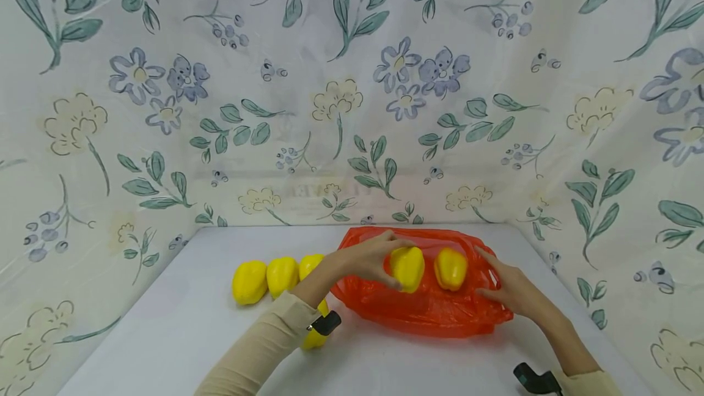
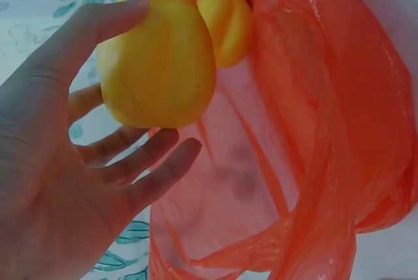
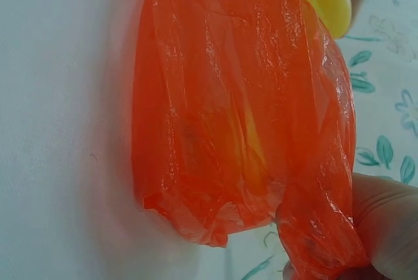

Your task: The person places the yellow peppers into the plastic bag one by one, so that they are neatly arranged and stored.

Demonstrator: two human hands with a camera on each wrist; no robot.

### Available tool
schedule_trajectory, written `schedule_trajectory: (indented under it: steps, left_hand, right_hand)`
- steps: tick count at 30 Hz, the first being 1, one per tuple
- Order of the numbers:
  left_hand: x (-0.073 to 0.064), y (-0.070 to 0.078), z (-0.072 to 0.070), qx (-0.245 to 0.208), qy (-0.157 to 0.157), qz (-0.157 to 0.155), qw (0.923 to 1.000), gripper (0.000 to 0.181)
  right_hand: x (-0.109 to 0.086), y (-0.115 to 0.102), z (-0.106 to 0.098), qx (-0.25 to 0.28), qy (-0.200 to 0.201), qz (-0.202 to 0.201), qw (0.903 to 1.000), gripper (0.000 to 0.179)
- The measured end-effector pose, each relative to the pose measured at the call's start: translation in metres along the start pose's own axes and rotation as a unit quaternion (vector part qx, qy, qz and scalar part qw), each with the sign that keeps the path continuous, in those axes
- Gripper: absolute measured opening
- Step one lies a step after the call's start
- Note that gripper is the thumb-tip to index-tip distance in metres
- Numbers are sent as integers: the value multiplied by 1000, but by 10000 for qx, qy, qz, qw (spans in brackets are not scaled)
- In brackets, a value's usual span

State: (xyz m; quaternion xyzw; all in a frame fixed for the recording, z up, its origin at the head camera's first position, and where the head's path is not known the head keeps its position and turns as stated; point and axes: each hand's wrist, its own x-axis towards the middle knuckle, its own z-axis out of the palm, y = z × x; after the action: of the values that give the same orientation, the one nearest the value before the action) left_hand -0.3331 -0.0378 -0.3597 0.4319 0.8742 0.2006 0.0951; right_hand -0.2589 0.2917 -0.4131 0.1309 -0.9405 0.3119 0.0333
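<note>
A yellow bell pepper (image 1: 408, 269) is held in my left hand (image 1: 370, 260) above the open red plastic bag (image 1: 418, 318). In the left wrist view, the thumb lies over the top of this pepper (image 2: 160, 64), with fingers behind and below it. A second yellow bell pepper (image 1: 451, 269) lies within the bag, to the right of the held one. My right hand (image 1: 517, 291) grips the bag's right end; the right wrist view has the red plastic bunched by the thumb (image 3: 388, 221). Through the bag wall there, a yellow patch (image 3: 251, 153) shows faintly.
Several more yellow bell peppers (image 1: 249, 283) sit on the white table (image 1: 165, 329) left of the bag, some partly hidden by the left forearm. A floral curtain (image 1: 341, 139) hangs behind the table and along its sides. Each wrist wears a small black device (image 1: 326, 323).
</note>
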Motion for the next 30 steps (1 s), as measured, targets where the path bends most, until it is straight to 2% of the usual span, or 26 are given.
schedule_trajectory:
  steps: [8,14,21,26,30]
  left_hand:
    - [20,1,5,514,-219,-226,9982,79]
    - [38,0,11,687,-361,-356,9963,78]
    - [52,-1,22,570,-489,-630,9952,76]
    - [56,-6,30,433,-532,-735,9949,76]
    - [60,-7,32,414,-532,-934,9933,78]
  right_hand:
    - [0,-1,-1,-140,-17,68,9999,85]
    - [1,1,-3,-184,30,-4,9998,84]
    - [2,2,-3,-179,69,-19,9998,84]
    - [1,3,0,-32,5,51,10000,84]
    - [1,4,0,-34,-26,73,10000,85]
